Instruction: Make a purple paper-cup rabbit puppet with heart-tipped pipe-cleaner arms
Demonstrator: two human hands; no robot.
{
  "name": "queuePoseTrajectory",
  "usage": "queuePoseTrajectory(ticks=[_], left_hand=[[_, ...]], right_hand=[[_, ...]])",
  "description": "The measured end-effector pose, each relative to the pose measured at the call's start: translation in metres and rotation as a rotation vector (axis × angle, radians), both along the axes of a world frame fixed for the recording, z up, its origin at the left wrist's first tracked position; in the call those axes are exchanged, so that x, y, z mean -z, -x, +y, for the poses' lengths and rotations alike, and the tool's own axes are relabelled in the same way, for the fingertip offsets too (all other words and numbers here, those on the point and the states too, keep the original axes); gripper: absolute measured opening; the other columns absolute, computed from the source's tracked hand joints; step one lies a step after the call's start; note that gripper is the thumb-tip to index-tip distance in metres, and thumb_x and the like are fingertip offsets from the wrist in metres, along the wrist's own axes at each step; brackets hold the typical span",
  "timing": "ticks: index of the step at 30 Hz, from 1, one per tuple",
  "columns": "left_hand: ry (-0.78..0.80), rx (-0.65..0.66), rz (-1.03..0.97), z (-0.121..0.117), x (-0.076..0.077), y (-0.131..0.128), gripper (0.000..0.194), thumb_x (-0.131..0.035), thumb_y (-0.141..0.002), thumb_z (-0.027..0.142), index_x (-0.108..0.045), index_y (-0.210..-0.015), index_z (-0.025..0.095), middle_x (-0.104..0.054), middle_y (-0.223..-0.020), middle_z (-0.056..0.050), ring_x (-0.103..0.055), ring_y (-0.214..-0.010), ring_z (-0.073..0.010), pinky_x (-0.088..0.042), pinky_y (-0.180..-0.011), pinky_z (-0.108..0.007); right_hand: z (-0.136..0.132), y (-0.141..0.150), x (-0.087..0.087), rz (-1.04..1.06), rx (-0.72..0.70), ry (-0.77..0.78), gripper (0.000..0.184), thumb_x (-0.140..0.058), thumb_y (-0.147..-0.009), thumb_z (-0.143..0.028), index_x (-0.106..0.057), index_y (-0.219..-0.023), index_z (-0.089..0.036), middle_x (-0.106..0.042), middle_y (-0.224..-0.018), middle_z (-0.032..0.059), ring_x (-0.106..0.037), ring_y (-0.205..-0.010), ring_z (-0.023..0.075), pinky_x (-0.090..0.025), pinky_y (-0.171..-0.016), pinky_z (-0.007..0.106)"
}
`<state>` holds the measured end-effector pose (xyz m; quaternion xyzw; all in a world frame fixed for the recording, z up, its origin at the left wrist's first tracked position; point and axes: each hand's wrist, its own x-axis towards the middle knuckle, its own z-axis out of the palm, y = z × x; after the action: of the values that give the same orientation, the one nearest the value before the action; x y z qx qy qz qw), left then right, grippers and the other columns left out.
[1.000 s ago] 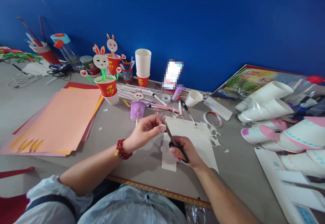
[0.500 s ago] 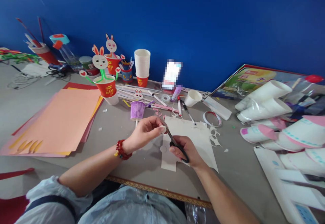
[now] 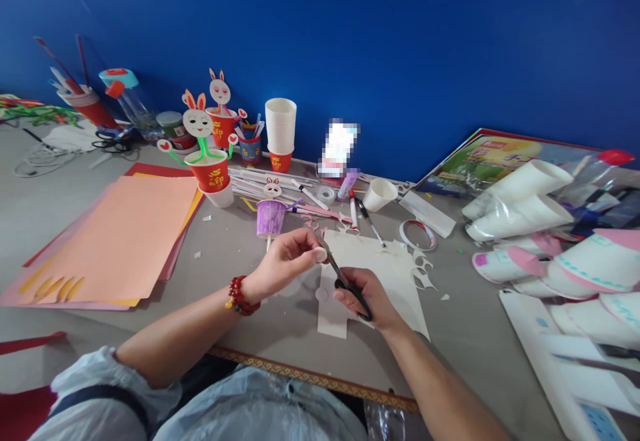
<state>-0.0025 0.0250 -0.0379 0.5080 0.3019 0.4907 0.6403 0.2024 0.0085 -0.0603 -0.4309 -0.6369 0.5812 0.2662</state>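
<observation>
Barely moved since a second ago: still pinching a small white paper piece (image 3: 321,254) in the left hand (image 3: 295,254), gripping scissors (image 3: 337,271) close against it in the right hand (image 3: 367,294), above the white sheet (image 3: 393,271) (near scraps (image 3: 423,271)), suggesting slow trimming.

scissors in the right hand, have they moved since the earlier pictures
No, not visibly: the scissors in the right hand are over the same part of the white sheet, at the same slant.
</observation>
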Motion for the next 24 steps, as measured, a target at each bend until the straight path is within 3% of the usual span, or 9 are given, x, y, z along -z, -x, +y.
queuePoseTrajectory(ticks=[24], left_hand=[[-0.013, -0.063, 0.021, -0.0011, -0.0004, -0.0004, 0.021, -0.068, -0.087, 0.033, -0.058, -0.079, 0.015, -0.063, -0.083, -0.004, -0.059, -0.077, -0.0138, -0.048, -0.073, -0.026]], right_hand=[[0.0008, 0.0002, 0.0045, -0.003, -0.001, -0.014, 0.058, -0.068, -0.073, -0.068, -0.034, -0.06, -0.022, -0.029, -0.052, -0.0075, -0.024, -0.047, 0.0067, -0.015, -0.044, 0.023]])
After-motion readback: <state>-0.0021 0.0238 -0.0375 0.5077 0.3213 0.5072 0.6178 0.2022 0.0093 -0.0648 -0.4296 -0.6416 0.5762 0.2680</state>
